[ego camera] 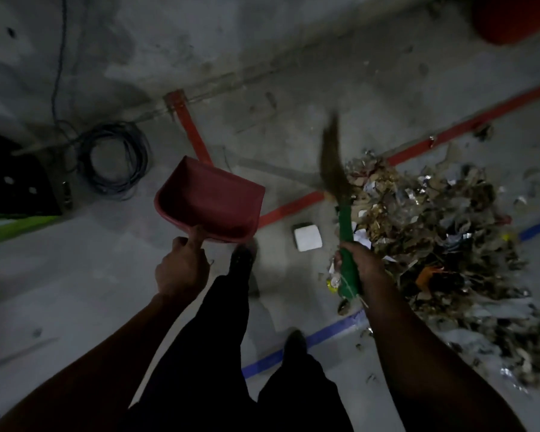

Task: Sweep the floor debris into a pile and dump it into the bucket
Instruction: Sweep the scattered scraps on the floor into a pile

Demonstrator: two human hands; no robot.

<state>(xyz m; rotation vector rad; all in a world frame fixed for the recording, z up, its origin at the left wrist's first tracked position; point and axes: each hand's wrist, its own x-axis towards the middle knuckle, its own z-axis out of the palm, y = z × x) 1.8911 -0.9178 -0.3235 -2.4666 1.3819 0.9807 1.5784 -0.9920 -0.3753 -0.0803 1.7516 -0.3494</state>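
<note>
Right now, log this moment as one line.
left hand: holds red dustpan | right hand: grips green-handled broom | debris pile: unscooped

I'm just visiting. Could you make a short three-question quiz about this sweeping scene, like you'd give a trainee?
1. True or false: the red dustpan already holds debris.
2. Which hand grips the green-handled broom: A left hand, B right hand?
3. Fill in: the debris pile lies on the person's ___ side.

Key: 1 false, it looks empty; 2 B; 3 right.
</note>
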